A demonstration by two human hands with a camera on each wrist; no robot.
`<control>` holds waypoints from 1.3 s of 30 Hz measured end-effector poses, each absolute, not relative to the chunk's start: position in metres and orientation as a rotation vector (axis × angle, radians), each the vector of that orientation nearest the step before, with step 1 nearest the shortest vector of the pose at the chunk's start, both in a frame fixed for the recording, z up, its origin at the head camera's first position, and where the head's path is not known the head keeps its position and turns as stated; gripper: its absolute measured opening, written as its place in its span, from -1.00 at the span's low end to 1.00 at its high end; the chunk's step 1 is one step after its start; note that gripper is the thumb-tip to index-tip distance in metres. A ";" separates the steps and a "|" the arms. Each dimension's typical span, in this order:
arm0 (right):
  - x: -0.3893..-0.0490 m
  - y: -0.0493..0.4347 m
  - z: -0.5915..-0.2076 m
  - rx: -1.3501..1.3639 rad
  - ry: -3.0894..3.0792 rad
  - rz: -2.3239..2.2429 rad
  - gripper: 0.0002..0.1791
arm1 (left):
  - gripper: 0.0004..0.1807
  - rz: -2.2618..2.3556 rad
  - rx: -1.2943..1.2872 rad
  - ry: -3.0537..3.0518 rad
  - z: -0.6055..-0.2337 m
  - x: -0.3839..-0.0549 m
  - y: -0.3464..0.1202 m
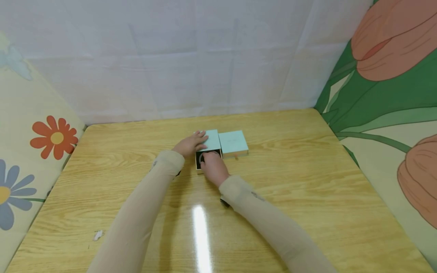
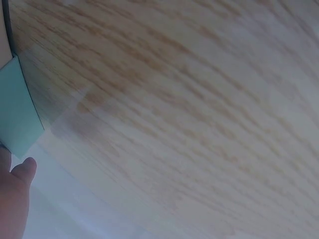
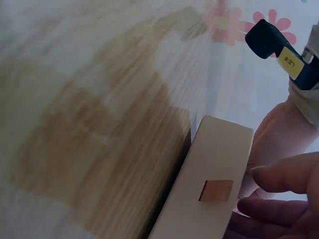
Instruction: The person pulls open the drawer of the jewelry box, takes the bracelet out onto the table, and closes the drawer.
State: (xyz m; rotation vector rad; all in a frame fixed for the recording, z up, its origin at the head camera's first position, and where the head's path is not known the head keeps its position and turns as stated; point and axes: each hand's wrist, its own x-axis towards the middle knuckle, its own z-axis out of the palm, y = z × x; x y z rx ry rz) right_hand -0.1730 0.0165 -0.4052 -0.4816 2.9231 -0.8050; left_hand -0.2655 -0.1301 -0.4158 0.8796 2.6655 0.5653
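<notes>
A pale blue box (image 1: 212,139) lies on the wooden table, its drawer (image 1: 199,170) pulled out toward me to show a black lining. My left hand (image 1: 191,145) rests on the box top with fingers spread; only its fingertips show in the left wrist view, beside the blue panel (image 2: 19,112). Over the drawer, my right hand (image 1: 216,168) pinches a thin grey bangle (image 1: 200,157), mostly covered by the fingers. The right wrist view shows the cream drawer front (image 3: 207,154) with a small rectangular cutout, the thumb and fingers just behind it.
A second pale blue box (image 1: 233,141) lies against the right side of the first. A white cloth (image 1: 170,68) hangs behind the table's far edge, and flower-painted panels (image 1: 375,113) flank both sides. A small pale scrap or chip (image 1: 98,235) marks the table at front left.
</notes>
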 end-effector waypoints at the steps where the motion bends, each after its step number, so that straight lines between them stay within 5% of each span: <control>1: -0.173 0.015 -0.405 -0.497 2.943 -0.726 -0.75 | -0.36 0.567 0.882 2.668 -0.415 -0.265 -0.130; 16: -0.176 0.000 -0.400 -0.638 2.987 0.165 -0.67 | -0.36 0.590 0.871 2.664 -0.413 -0.263 -0.128; 23: -0.177 -0.006 -0.407 -0.590 3.049 0.008 -0.81 | -0.36 0.601 0.875 2.664 -0.414 -0.264 -0.129; 39: -0.172 -0.015 -0.409 -0.466 3.146 -0.021 -0.78 | -0.37 0.621 0.878 2.657 -0.416 -0.267 -0.130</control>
